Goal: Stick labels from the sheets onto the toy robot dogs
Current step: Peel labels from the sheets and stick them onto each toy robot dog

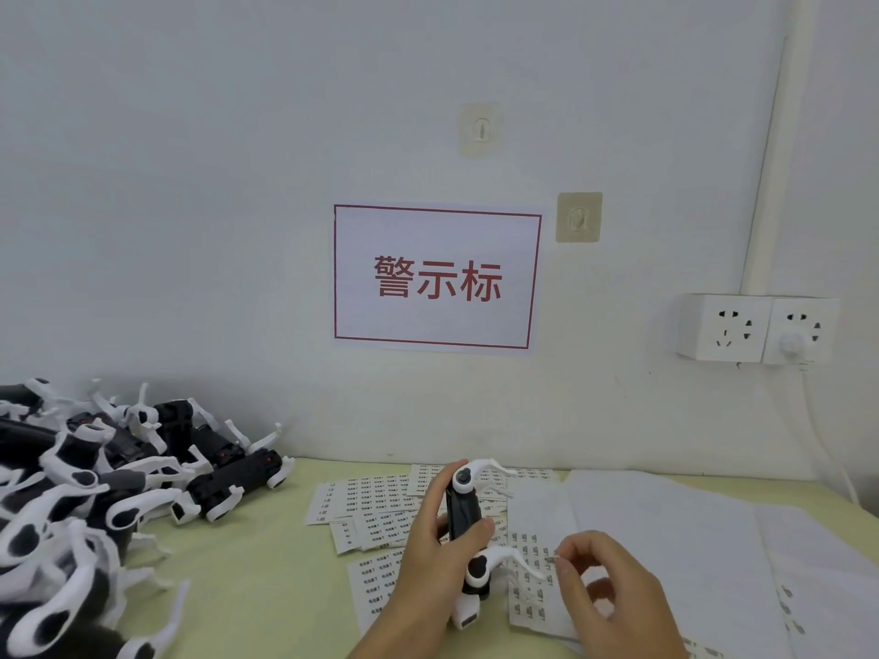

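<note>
My left hand (423, 558) grips a black and white toy robot dog (468, 530) around its black body, holding it on its side above the label sheets (376, 506). Its white legs stick out to the right. My right hand (613, 596) is just right of the dog, over a sheet of small labels (530, 606), and pinches a tiny label (551, 559) between thumb and forefinger. The label is a short way from the dog's lower leg.
A big pile of toy robot dogs (95, 492) fills the left of the yellow-green table (257, 587). Blank white backing sheets (675, 539) lie at the right. On the wall hang a red-framed sign (437, 278), two hooks and a double socket (756, 330).
</note>
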`<state>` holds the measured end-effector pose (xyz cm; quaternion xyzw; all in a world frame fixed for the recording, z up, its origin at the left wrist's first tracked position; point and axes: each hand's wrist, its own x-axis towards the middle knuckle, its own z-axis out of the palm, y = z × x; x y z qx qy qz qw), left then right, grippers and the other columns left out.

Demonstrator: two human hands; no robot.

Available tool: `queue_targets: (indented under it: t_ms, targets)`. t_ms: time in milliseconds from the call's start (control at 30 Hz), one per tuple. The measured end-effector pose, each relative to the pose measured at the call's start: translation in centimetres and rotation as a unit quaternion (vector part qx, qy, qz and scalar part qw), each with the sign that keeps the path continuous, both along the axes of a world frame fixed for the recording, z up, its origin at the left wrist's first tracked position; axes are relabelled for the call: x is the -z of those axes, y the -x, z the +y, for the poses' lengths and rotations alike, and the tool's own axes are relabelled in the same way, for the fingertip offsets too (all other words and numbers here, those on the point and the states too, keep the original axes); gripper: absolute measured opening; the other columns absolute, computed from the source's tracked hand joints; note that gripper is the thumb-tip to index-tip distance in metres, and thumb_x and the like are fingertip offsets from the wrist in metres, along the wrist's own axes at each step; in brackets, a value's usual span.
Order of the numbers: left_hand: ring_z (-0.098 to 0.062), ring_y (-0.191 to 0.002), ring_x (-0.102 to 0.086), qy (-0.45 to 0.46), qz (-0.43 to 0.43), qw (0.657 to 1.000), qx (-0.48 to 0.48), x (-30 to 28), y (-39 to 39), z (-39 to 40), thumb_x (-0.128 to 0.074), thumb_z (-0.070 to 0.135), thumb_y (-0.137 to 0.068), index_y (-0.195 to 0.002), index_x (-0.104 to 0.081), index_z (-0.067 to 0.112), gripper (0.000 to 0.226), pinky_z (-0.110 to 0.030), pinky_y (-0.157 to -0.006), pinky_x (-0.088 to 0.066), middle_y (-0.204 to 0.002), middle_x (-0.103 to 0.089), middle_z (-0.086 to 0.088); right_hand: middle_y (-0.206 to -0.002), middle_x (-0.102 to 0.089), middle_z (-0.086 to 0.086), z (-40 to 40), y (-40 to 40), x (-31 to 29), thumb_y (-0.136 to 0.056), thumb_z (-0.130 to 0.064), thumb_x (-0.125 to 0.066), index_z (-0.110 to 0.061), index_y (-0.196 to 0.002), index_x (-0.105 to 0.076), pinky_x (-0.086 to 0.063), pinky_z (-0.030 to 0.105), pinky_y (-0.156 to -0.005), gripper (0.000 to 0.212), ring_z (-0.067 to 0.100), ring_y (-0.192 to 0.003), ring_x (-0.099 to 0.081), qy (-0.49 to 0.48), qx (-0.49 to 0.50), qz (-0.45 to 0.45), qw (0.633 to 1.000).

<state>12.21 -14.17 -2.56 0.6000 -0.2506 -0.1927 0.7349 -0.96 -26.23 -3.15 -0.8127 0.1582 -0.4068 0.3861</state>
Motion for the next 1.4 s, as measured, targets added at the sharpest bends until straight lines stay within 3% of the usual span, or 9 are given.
queue_targets:
  t_ms: [100, 200, 300, 467, 733, 867, 1067, 1200, 1400]
  targets:
    - [-0.021, -0.093, -0.070, 0.005, 0.005, 1.000, 0.017, 0.1, -0.3, 0.2, -0.064, -0.004, -0.086, -0.121, -0.059, 0.056, 0.069, -0.026, -0.074, -0.055, -0.106, -0.069, -0.014, -0.080, -0.057, -0.009, 0.7, 0.5, -1.4, -0.077, 0.002, -0.062, -0.030, -0.071, -0.052, -0.044, 0.013, -0.061, 0.034, 0.008, -0.072, -0.057, 0.130, 0.001, -0.073, 0.989]
    - [-0.020, -0.094, -0.069, 0.017, 0.009, 0.999, 0.032, 0.0, -0.4, 0.3, -0.060, -0.007, -0.083, -0.119, -0.061, 0.054, 0.071, -0.026, -0.075, -0.055, -0.108, -0.067, -0.017, -0.082, -0.054, -0.010, 1.4, 0.9, -3.4, -0.075, -0.013, -0.060, -0.035, -0.074, -0.049, -0.043, 0.011, -0.066, 0.025, 0.005, -0.077, -0.055, 0.179, -0.037, -0.089, 0.979]
    - [-0.019, -0.091, -0.068, 0.030, 0.014, 0.999, 0.041, -0.2, -0.3, 0.4, -0.063, 0.004, -0.070, -0.119, -0.061, 0.053, 0.069, -0.029, -0.077, -0.055, -0.104, -0.067, -0.018, -0.094, -0.053, -0.010, 1.0, 0.6, -5.2, -0.081, -0.021, -0.062, -0.034, -0.072, -0.055, -0.042, 0.013, -0.077, 0.018, 0.009, -0.092, -0.055, 0.147, -0.094, -0.024, 0.984]
    - [-0.017, -0.083, -0.068, 0.037, 0.021, 0.998, 0.050, -0.1, -0.4, 0.2, -0.064, 0.002, -0.069, -0.118, -0.064, 0.050, 0.069, -0.032, -0.076, -0.055, -0.096, -0.069, -0.016, -0.108, -0.048, -0.020, -1.1, -1.5, -8.1, -0.091, -0.032, -0.064, -0.033, -0.082, -0.062, -0.033, 0.011, -0.092, 0.009, 0.002, -0.114, -0.047, 0.154, -0.157, 0.124, 0.968]
    - [-0.017, -0.083, -0.069, 0.040, 0.033, 0.997, 0.055, -0.3, -0.6, 0.1, -0.063, 0.007, -0.060, -0.108, -0.071, 0.050, 0.065, -0.029, -0.077, -0.054, -0.088, -0.074, -0.006, -0.104, -0.060, -0.017, -1.8, -6.2, -9.9, -0.090, -0.030, -0.066, -0.035, -0.077, -0.064, -0.046, 0.023, -0.090, 0.014, -0.001, -0.105, -0.057, 0.122, -0.177, 0.175, 0.961]
    - [-0.019, -0.089, -0.070, 0.051, 0.041, 0.996, 0.053, -0.3, -0.5, 0.2, -0.064, 0.006, -0.062, -0.114, -0.068, 0.049, 0.068, -0.029, -0.080, -0.056, -0.100, -0.075, -0.009, -0.104, -0.061, -0.016, -1.8, -6.6, -8.8, -0.086, -0.031, -0.071, -0.036, -0.072, -0.065, -0.043, 0.019, -0.084, 0.017, -0.002, -0.100, -0.057, 0.128, -0.189, 0.202, 0.952]
    - [-0.026, -0.082, -0.070, 0.052, 0.071, 0.994, 0.070, 0.0, -0.4, 0.1, -0.069, 0.003, -0.066, -0.124, -0.057, 0.046, 0.074, -0.046, -0.071, -0.058, -0.097, -0.069, -0.021, -0.106, -0.059, -0.016, -2.3, -6.3, -8.7, -0.084, -0.027, -0.074, -0.035, -0.073, -0.067, -0.047, 0.021, -0.087, 0.015, 0.000, -0.103, -0.056, 0.150, -0.179, 0.213, 0.949]
    - [-0.029, -0.092, -0.070, 0.044, 0.062, 0.996, 0.055, -0.1, -0.3, 0.3, -0.072, 0.009, -0.065, -0.124, -0.060, 0.045, 0.070, -0.058, -0.090, -0.053, -0.105, -0.071, -0.021, -0.108, -0.054, -0.021, -2.4, -6.5, -8.6, -0.086, -0.028, -0.072, -0.035, -0.072, -0.067, -0.043, 0.021, -0.089, 0.017, -0.001, -0.104, -0.053, 0.172, -0.169, 0.239, 0.941]
    - [-0.027, -0.088, -0.070, 0.051, 0.071, 0.995, 0.051, -0.2, -0.3, 0.2, -0.074, 0.010, -0.064, -0.120, -0.065, 0.045, 0.067, -0.056, -0.092, -0.053, -0.097, -0.073, -0.015, -0.106, -0.049, -0.024, -2.3, -6.8, -8.4, -0.088, -0.028, -0.072, -0.037, -0.068, -0.065, -0.039, 0.019, -0.085, 0.023, -0.004, -0.101, -0.050, 0.193, -0.153, 0.253, 0.936]
